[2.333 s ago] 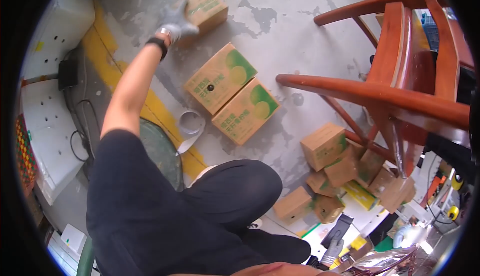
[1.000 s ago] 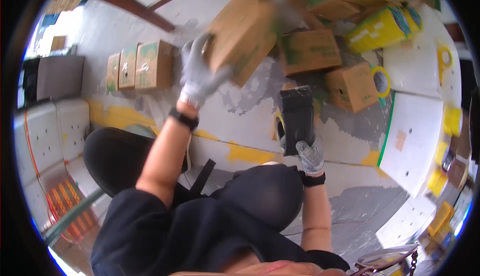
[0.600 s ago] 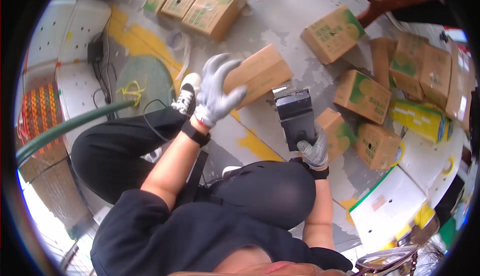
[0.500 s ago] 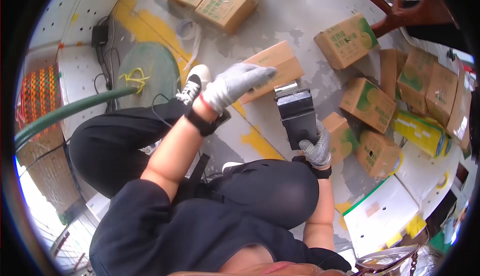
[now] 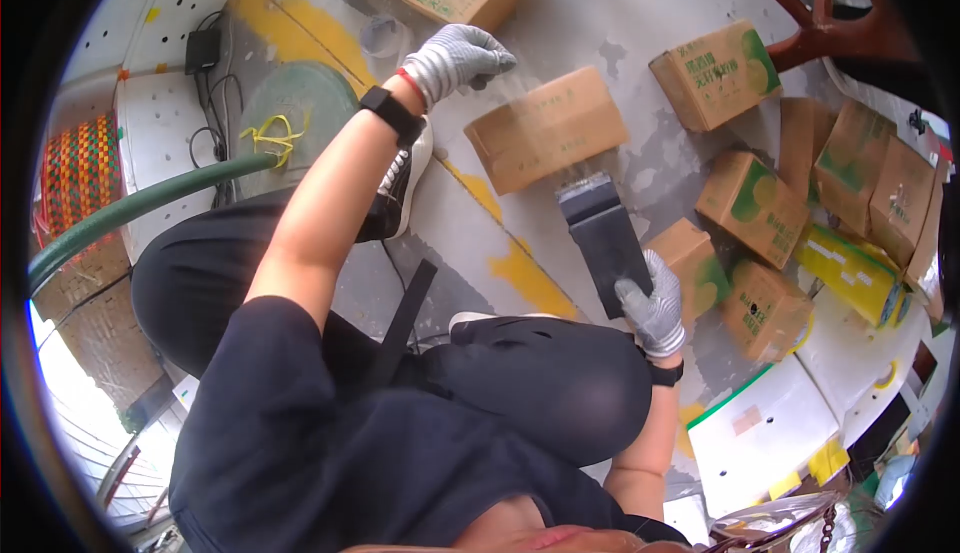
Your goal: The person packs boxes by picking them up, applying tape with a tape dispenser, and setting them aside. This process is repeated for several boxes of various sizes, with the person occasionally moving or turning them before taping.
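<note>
Scuffed floor [image 5: 600, 28], carton [image 5: 560, 128] lying on it between left hand [image 5: 462, 58] and black dispenser [image 5: 607, 245]. Left pinches what looks like clear tape [image 5: 522, 108], right hand [image 5: 655, 305] wraps the dispenser; I'd want the strip taut, square.

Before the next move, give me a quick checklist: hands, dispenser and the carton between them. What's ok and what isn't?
1. Right hand gripping the black tape dispenser: ok.
2. Dispenser's head pointing at the carton: ok.
3. Carton resting on the floor, apart from the other cartons: ok.
4. Left hand with fingertips drawn together: ok. Tape end pinched in them: cannot tell.
5. Tape stuck flat on the carton: cannot tell; only a faint pale streak shows.
</note>
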### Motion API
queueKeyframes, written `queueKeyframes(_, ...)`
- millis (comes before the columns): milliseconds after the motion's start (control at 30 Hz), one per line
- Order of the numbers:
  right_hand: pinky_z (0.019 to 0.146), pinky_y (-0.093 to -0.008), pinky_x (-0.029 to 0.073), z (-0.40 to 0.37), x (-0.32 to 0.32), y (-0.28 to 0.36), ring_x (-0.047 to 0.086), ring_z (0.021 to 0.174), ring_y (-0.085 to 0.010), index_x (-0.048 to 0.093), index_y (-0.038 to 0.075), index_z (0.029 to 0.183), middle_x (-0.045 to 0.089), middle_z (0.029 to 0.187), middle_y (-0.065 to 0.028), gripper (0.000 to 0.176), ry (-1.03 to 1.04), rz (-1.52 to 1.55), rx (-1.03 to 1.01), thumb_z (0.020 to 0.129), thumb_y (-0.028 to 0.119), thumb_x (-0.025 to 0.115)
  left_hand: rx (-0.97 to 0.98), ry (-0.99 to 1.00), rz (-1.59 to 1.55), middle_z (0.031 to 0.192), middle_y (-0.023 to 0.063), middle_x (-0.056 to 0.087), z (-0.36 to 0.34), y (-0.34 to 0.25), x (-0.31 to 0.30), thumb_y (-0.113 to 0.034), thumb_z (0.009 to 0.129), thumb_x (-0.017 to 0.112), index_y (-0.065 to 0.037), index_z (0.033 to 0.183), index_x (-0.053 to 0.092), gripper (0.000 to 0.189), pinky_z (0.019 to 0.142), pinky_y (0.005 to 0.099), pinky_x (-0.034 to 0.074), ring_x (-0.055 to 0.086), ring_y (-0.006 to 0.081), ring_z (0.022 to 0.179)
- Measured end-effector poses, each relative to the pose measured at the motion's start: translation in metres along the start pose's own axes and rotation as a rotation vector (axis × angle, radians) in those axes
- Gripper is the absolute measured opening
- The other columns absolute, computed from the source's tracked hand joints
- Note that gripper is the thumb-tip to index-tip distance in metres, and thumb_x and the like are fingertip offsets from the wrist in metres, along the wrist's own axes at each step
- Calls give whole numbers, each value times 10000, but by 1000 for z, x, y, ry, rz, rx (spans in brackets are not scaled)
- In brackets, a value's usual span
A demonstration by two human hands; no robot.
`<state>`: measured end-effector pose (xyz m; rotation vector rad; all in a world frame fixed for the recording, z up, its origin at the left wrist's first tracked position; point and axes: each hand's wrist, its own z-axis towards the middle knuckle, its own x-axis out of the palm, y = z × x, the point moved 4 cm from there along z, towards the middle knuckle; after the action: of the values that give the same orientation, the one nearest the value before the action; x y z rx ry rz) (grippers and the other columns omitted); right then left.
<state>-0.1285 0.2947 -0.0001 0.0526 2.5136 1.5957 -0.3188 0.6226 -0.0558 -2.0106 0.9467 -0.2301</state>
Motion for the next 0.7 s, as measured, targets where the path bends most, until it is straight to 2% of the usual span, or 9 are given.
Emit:
queueKeyframes(100,592,-287,463,13,13,-8,562,620,-137,580,14,872,603,702,-66,159,-65,71,114,803,142,643,-108,33,241,707,36,633,24,37,27,-187,806,692,-29,830,681,160,593,284,490,574,131,618)
queueKeyframes(133,592,-287,463,20,11,-13,562,620,-137,580,14,872,603,702,-66,159,-75,74,114,803,142,643,60,24,204,769,41,652,35,72,36,-194,799,693,-25,860,676,180,674,279,492,585,134,691)
queueKeyframes(233,602,-295,474,18,17,-31,547,624,-123,589,6,883,618,721,-76,207,-55,48,179,808,180,674,-86,99,101,871,88,688,35,96,48,-278,783,686,-23,885,684,275,743,315,489,624,189,785)
queueKeyframes(300,604,-294,475,18,15,-37,560,631,-129,590,6,886,623,729,-79,212,-72,49,194,807,182,675,-7,-1,832,937,125,680,32,80,52,-284,775,677,-27,985,660,333,772,331,491,638,242,870)
queueKeyframes(333,605,-293,475,16,14,-37,572,639,-134,590,5,889,628,736,-82,216,-82,48,213,805,185,676,0,10,837,937,125,680,29,70,52,-284,775,677,-27,985,660,333,772,331,491,638,242,870)
queueKeyframes(400,608,-301,474,14,14,-39,574,633,-153,598,7,884,628,725,-99,240,-91,91,223,804,218,679,130,-282,588,930,162,661,18,43,37,-213,797,668,-32,1103,602,361,771,323,495,637,248,843)
queueKeyframes(467,613,-310,472,21,16,-45,572,627,-171,605,8,878,625,719,-120,282,-105,-26,168,800,267,685,244,-258,517,1094,242,590,-30,3,50,-327,725,716,-67,1242,507,616,873,387,461,596,312,977)
queueKeyframes(567,601,-329,467,41,13,-36,595,634,-195,607,11,865,631,729,-147,328,-72,-41,250,781,316,696,385,-158,1273,1332,282,350,-95,-8,118,-385,481,802,-187,1351,405,976,986,493,364,421,451,1163)
queueKeyframes(700,557,-329,456,16,1,-41,588,611,-194,612,19,813,616,692,-147,315,-84,-63,299,776,320,696,553,-259,1148,1293,257,388,-84,13,118,-265,461,760,-260,1306,457,898,938,474,406,446,434,1129)
